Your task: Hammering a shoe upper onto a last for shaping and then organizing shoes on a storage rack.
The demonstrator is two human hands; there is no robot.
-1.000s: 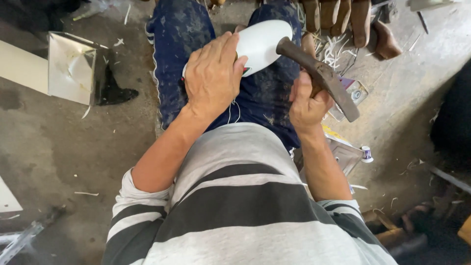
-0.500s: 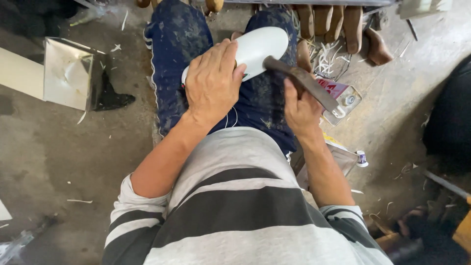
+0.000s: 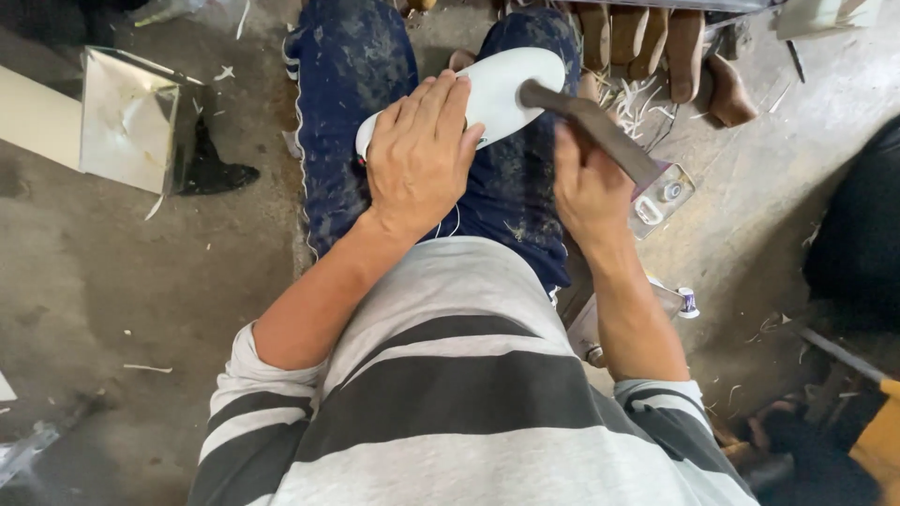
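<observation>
Seen from above, a seated person in a grey striped shirt works over their lap. The left hand [image 3: 419,155] lies palm down with its fingers spread and pressed on a white shoe sole [image 3: 506,89], which rests across the thighs of dark, dust-marked jeans [image 3: 352,103]; the flat press seems meant to keep the sole from sliding. The right hand [image 3: 589,192] is closed around the handle of a brown hammer [image 3: 586,120], whose head touches the sole's far edge. Below lies a rough grey concrete floor [image 3: 122,281] strewn with pale shavings. A shiny metal sheet [image 3: 127,117] stands at the floor's upper left, a row of wooden shoe lasts [image 3: 647,42] along the top edge, and a small clear container [image 3: 664,197] just beside the right knee.
</observation>
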